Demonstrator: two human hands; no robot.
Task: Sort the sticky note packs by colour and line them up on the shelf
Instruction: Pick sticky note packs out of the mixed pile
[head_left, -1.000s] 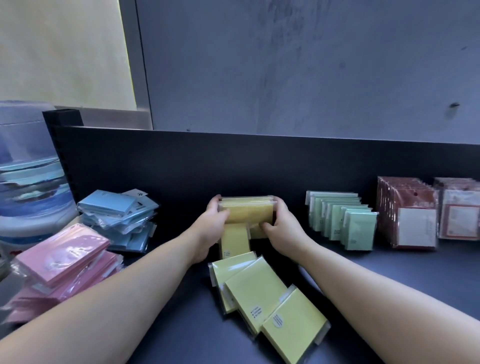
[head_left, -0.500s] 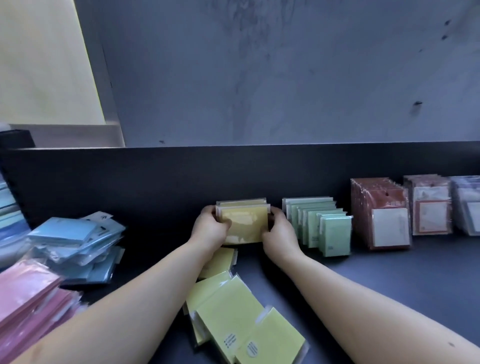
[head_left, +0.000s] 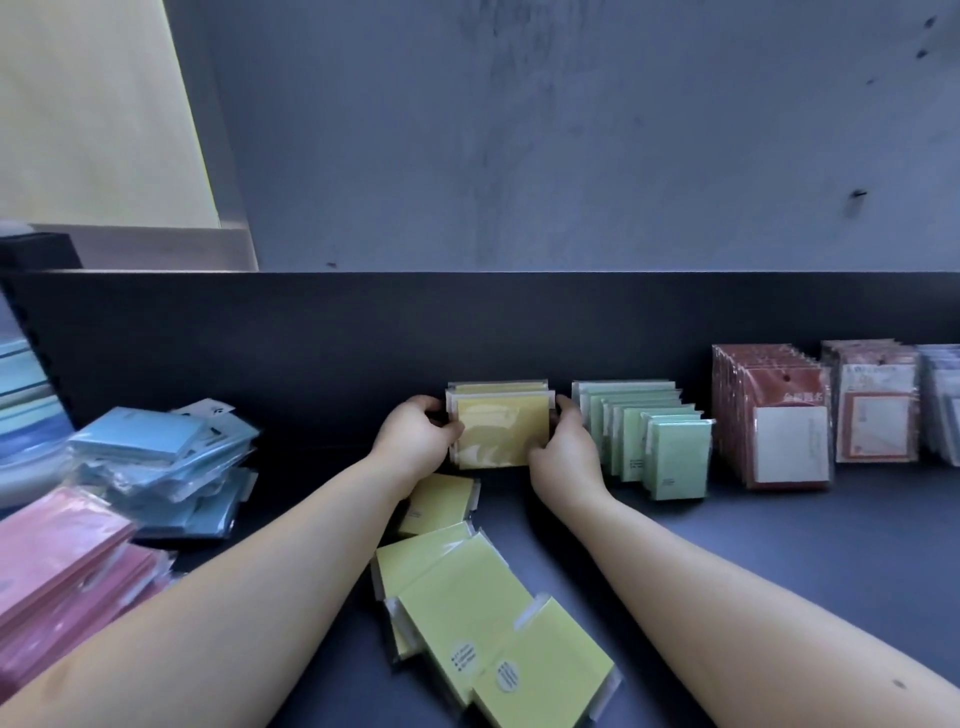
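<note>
A small upright stack of yellow sticky note packs (head_left: 501, 431) stands against the dark back wall of the shelf (head_left: 311, 338). My left hand (head_left: 415, 441) grips its left side and my right hand (head_left: 563, 449) grips its right side. Several more yellow packs (head_left: 467, 608) lie flat and scattered in front, between my forearms. To the right stands a neat row of green packs (head_left: 654, 441). Blue packs (head_left: 161, 467) are heaped at the left, with pink packs (head_left: 62, 566) piled in front of them.
Red-framed packs (head_left: 774, 421) stand in rows at the right, with more packs (head_left: 878, 405) beyond them. A pale round container (head_left: 26, 415) sits at the far left edge. Bare shelf surface (head_left: 831, 561) shows at the front right.
Both hands carried the yellow stack back against the shelf wall and stood it upright beside the green row. The view shifted to the right.
</note>
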